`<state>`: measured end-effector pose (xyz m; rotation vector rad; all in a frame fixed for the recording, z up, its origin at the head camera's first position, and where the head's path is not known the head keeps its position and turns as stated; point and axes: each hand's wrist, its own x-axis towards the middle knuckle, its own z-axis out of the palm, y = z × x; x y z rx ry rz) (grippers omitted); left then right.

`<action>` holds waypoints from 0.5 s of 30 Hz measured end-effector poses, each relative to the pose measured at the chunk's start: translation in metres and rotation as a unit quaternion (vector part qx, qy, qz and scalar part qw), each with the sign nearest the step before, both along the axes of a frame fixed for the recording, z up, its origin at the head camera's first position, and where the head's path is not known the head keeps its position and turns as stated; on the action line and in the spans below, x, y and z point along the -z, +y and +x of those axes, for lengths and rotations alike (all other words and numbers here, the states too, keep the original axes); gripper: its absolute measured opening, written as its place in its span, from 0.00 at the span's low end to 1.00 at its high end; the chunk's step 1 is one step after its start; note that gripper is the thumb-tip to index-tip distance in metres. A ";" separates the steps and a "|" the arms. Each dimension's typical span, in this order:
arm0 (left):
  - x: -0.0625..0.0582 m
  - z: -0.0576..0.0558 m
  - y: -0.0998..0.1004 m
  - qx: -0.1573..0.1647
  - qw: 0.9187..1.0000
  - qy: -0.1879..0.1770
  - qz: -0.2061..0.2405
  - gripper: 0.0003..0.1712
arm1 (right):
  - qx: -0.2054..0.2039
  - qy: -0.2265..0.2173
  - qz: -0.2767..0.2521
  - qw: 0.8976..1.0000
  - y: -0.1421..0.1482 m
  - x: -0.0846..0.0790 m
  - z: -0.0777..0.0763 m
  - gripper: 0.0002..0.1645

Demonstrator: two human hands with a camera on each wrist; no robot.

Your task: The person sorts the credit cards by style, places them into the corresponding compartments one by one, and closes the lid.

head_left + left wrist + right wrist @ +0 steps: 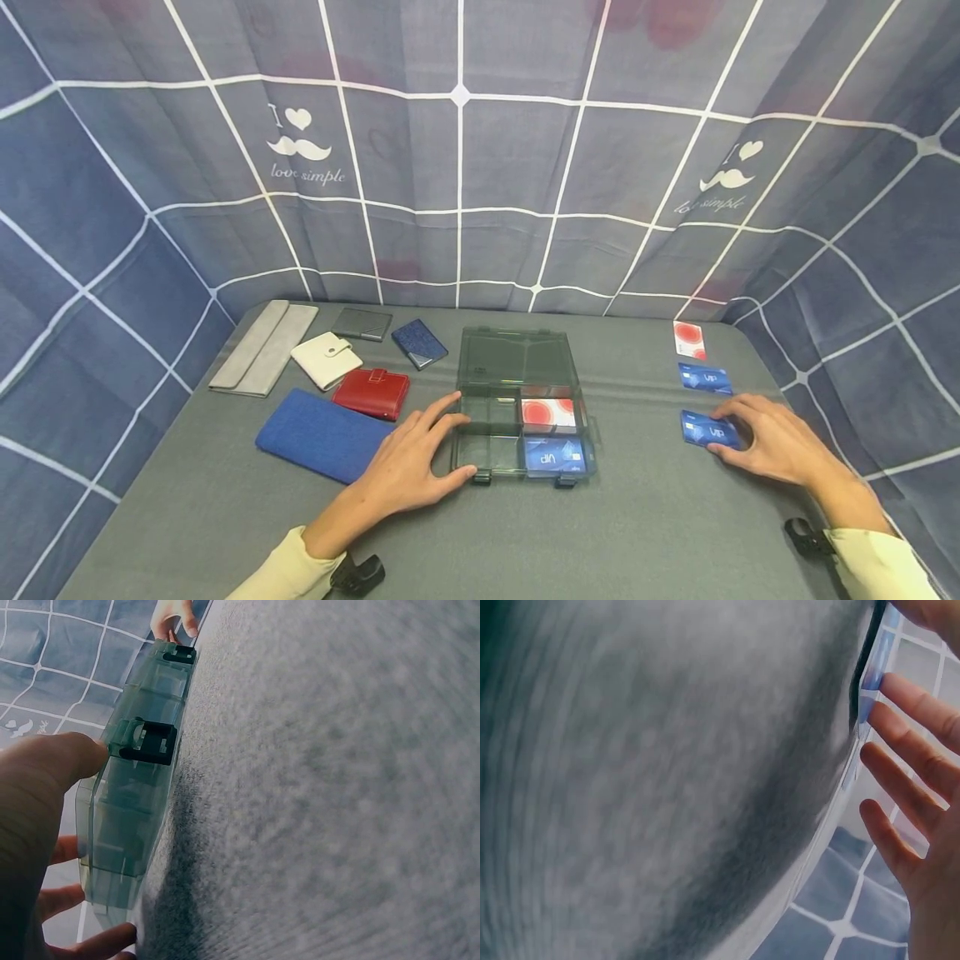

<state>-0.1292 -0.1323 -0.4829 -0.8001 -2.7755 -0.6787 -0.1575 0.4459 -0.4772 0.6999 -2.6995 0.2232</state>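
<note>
A translucent dark-green plastic box (pixel 487 454) lies on the grey table with its lid folded back. White-and-red cards (pixel 548 413) fill its upper right compartment and blue VIP cards (pixel 553 457) its lower right one; the left compartments show no cards. Spread about the box's left side, my left hand (pixel 408 458) touches its edge, the thumb (pixel 86 754) at the front rim. At the right, my right hand (pixel 772 437) holds a blue VIP card (pixel 705 428) by its edges between thumb and fingers, at table level. Two loose cards lie beyond it: another blue card (pixel 705 378) and a white-and-red card (pixel 688 340).
Left of the box lie a long blue wallet (pixel 322 437), a red wallet (pixel 371 393), a cream wallet (pixel 325 358), a grey folded wallet (pixel 262 350), a dark grey card holder (pixel 362 324) and a navy card holder (pixel 420 343). Checked cloth (pixel 502 150) hangs around the table.
</note>
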 end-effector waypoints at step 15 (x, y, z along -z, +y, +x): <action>-0.001 0.002 0.000 -0.005 1.000 -0.019 -0.004 0.38 | -0.028 0.013 -0.013 0.999 -0.061 -0.016 -0.005 0.30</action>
